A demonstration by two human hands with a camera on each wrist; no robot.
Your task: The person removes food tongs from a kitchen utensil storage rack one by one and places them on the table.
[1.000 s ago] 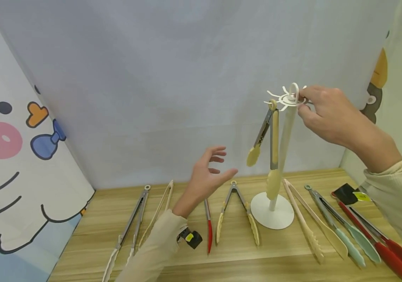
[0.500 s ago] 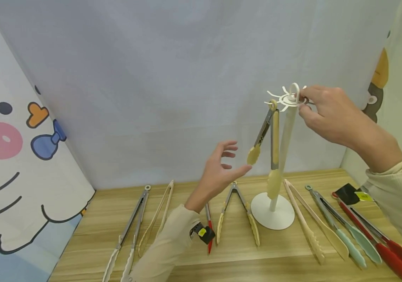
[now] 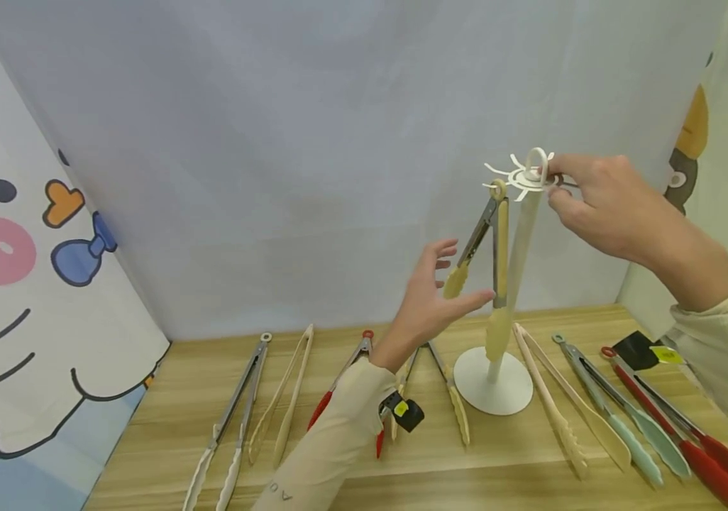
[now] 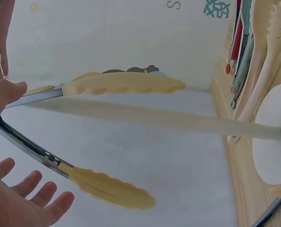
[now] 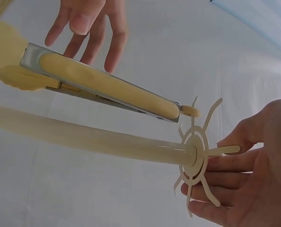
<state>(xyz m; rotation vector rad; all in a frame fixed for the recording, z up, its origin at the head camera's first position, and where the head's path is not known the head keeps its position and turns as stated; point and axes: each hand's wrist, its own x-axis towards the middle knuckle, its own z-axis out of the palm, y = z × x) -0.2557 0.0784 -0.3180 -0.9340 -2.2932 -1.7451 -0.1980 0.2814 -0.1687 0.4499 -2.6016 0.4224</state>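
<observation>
A white hook stand (image 3: 516, 255) stands upright, with a spoked ring of hooks at its top. From one hook hang tongs with cream-yellow tips (image 3: 498, 284), their arms spread apart. My right hand (image 3: 616, 202) pinches the top of the stand at the hook ring (image 5: 195, 153), thumb and fingers around its edge. Beside the hanging tongs is my left hand (image 3: 431, 298), fingers spread and gently bent. In the left wrist view its thumb (image 4: 10, 94) lies near one tong arm and the other fingers near the second arm; whether they touch is unclear.
On the wooden table (image 3: 415, 490) lie grey-white tongs (image 3: 236, 411), beige tongs (image 3: 290, 397), red-tipped tongs (image 3: 332, 390), yellow-tipped tongs (image 3: 450, 397), pale peach tongs (image 3: 562, 397), mint tongs (image 3: 619, 408) and larger red tongs (image 3: 690, 433). The stand's round base (image 3: 475, 383) sits among them.
My left hand has moved right and up, from apart to beside the hanging tongs. My right hand stays at the stand's top.
</observation>
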